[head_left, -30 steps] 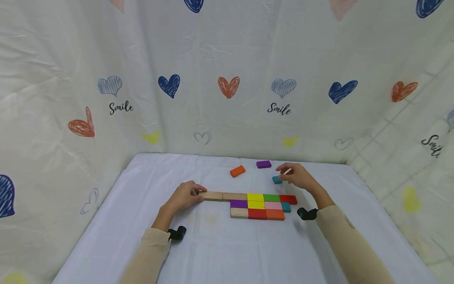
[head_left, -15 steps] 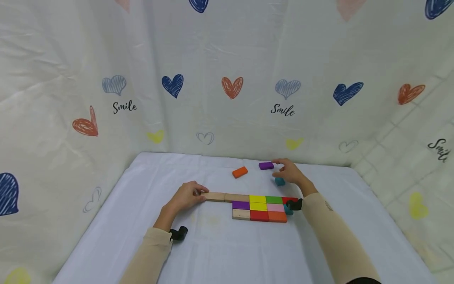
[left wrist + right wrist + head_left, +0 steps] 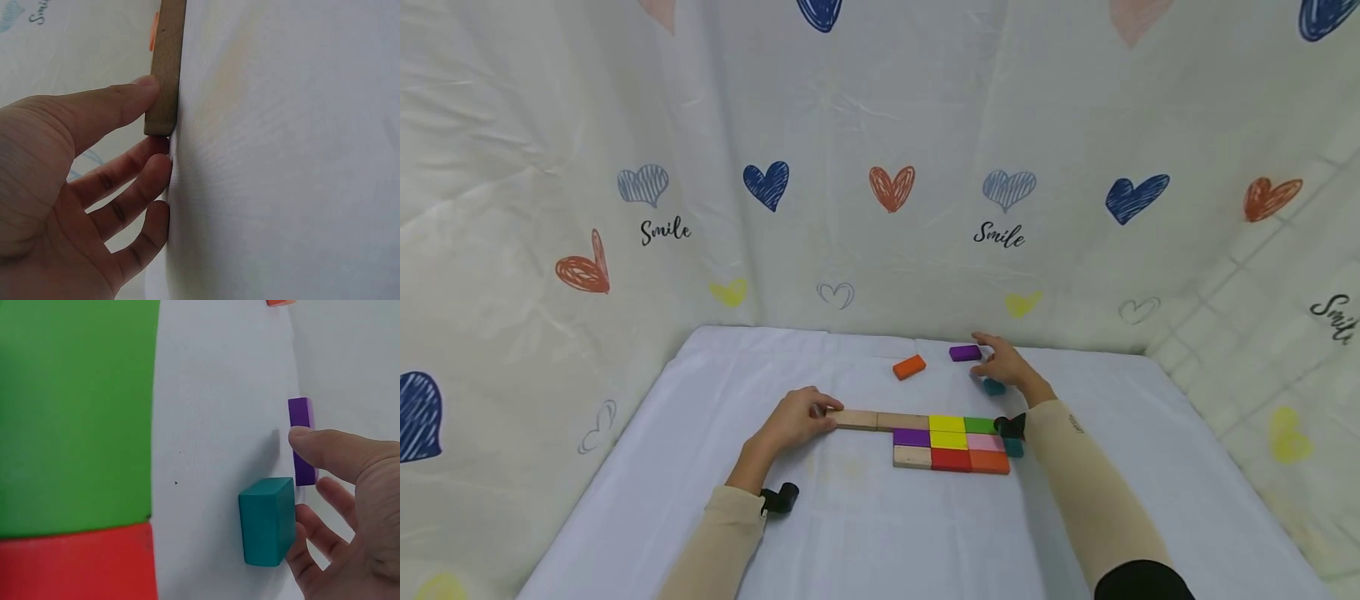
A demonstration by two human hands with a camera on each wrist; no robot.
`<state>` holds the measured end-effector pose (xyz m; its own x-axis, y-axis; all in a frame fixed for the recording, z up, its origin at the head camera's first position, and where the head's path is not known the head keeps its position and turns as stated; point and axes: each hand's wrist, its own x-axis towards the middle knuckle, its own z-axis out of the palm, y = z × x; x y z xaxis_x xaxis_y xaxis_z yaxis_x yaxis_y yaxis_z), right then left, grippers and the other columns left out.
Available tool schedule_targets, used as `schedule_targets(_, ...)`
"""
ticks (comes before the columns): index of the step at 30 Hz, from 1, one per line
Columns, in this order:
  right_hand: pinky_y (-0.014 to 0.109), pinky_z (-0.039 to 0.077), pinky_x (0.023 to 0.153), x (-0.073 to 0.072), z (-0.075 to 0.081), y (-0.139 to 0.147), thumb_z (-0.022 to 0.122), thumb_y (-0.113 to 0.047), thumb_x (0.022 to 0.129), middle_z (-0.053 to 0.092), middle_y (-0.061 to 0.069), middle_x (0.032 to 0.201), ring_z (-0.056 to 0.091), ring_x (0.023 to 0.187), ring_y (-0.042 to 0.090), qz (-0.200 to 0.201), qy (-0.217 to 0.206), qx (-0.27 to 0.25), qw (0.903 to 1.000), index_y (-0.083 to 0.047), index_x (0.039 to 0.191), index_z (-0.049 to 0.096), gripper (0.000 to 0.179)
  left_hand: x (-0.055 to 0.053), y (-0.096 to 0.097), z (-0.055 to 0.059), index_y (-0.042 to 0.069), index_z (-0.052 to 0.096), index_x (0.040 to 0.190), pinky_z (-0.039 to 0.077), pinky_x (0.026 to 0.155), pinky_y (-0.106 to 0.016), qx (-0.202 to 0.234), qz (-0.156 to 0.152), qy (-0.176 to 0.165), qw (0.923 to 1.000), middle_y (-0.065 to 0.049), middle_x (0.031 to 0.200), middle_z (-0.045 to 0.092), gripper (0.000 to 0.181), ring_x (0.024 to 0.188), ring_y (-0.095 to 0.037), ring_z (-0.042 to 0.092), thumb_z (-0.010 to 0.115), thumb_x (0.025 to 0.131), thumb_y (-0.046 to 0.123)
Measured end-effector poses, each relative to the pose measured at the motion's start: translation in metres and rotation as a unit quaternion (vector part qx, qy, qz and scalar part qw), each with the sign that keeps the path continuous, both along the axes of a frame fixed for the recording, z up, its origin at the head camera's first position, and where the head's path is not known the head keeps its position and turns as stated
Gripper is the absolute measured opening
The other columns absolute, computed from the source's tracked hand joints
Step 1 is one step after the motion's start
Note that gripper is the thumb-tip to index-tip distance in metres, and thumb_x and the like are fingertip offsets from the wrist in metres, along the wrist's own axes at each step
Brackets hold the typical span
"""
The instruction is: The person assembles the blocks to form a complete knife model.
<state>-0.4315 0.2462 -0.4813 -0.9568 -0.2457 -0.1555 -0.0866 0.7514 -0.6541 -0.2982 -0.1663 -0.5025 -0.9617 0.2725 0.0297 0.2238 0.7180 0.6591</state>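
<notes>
In the head view, my left hand (image 3: 801, 415) pinches the left end of a plain wooden block (image 3: 856, 419), thumb on its near side. The left wrist view shows the thumb against this wooden block (image 3: 165, 81), the other fingers curled behind its end. My right hand (image 3: 1007, 367) is at the back right, thumb and index finger spread beside a purple block (image 3: 964, 353). The thumb overlaps that purple block (image 3: 302, 467) in the right wrist view. Lower fingers lie right by a teal block (image 3: 267, 522), which is partly hidden under the hand in the head view.
Flat coloured blocks, including yellow (image 3: 947, 440), pink (image 3: 985, 442) and red (image 3: 951, 460), lie in joined rows on the white cloth (image 3: 850, 533). A loose orange block (image 3: 909, 367) lies behind them. A curtain with hearts (image 3: 891, 250) hangs at the back.
My right hand has moved from above the teal block leftward and back to the purple block's right end. The left hand keeps its place at the wooden block.
</notes>
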Motion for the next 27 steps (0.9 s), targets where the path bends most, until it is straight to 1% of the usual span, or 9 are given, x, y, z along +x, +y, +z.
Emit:
schedule_targets(6,0.064,0.034,0.115,-0.004,-0.002,-0.002,0.067,-0.014,0.098,0.033,0.026,0.161,0.040,0.139,0.050,0.005,0.000,0.010,0.9999,-0.012,0.162,0.027,0.076,0.001,0.000,0.001,0.022,0.078,0.114,0.048,0.075,-0.031,0.002,0.002,-0.001,1.0000,0.004,0.095,0.065,0.026,0.082,-0.013,0.057,0.080,0.089,0.016)
schedule_targets(9,0.064,0.035,0.115,-0.005,-0.003,-0.003,0.066,-0.014,0.099,0.036,0.025,0.159,0.041,0.138,0.048,0.004,0.000,0.017,0.9998,-0.013,0.162,0.028,0.073,0.001,0.000,0.001,0.022,0.078,0.114,0.048,0.074,-0.031,0.003,0.003,-0.004,1.0000,0.004,0.096,0.065,0.026,0.083,-0.013,0.056,0.080,0.088,0.016)
schedule_targets(12,0.063,0.036,0.114,-0.008,-0.005,-0.004,0.065,-0.014,0.099,0.040,0.024,0.155,0.044,0.133,0.045,0.004,0.006,0.022,0.9997,-0.013,0.161,0.031,0.070,0.001,0.000,0.001,0.023,0.078,0.114,0.048,0.074,-0.031,0.003,0.004,-0.006,1.0000,0.004,0.096,0.065,0.026,0.083,-0.013,0.056,0.080,0.089,0.016)
schedule_targets(15,0.062,0.038,0.113,-0.012,-0.008,-0.006,0.066,-0.013,0.099,0.044,0.024,0.149,0.047,0.125,0.041,0.002,0.018,0.024,0.9996,-0.013,0.159,0.036,0.067,0.001,-0.001,0.000,0.023,0.078,0.114,0.047,0.074,-0.031,0.004,0.006,-0.005,1.0000,0.004,0.096,0.065,0.026,0.082,-0.013,0.056,0.081,0.088,0.016)
schedule_targets(18,0.059,0.041,0.109,-0.015,-0.012,-0.006,0.066,-0.011,0.099,0.047,0.025,0.141,0.048,0.114,0.038,0.001,0.034,0.031,0.9989,-0.011,0.156,0.041,0.063,0.000,-0.001,0.000,0.023,0.078,0.113,0.047,0.073,-0.031,0.006,0.007,-0.006,0.9999,0.004,0.096,0.065,0.026,0.082,-0.013,0.056,0.081,0.088,0.016)
schedule_targets(21,0.055,0.045,0.101,-0.015,-0.012,-0.006,0.065,-0.009,0.098,0.048,0.026,0.135,0.049,0.106,0.036,-0.002,0.054,0.039,0.9978,-0.008,0.152,0.048,0.056,0.000,-0.001,0.000,0.023,0.078,0.114,0.047,0.073,-0.031,0.006,0.005,-0.006,1.0000,0.004,0.096,0.064,0.027,0.082,-0.013,0.056,0.081,0.088,0.016)
schedule_targets(24,0.050,0.046,0.095,-0.014,-0.012,-0.006,0.064,-0.007,0.098,0.048,0.025,0.133,0.049,0.104,0.036,-0.010,0.070,0.037,0.9968,-0.007,0.148,0.053,0.051,0.001,-0.001,0.000,0.023,0.078,0.114,0.047,0.074,-0.031,0.004,0.003,-0.005,1.0000,0.004,0.096,0.064,0.026,0.082,-0.013,0.056,0.080,0.089,0.017)
schedule_targets(27,0.047,0.046,0.092,-0.014,-0.012,-0.005,0.064,-0.007,0.098,0.047,0.022,0.131,0.050,0.105,0.036,-0.015,0.081,0.028,0.9962,-0.007,0.145,0.056,0.048,0.000,-0.001,0.000,0.024,0.078,0.114,0.047,0.074,-0.031,0.001,0.004,-0.005,1.0000,0.004,0.096,0.064,0.026,0.082,-0.013,0.056,0.080,0.089,0.017)
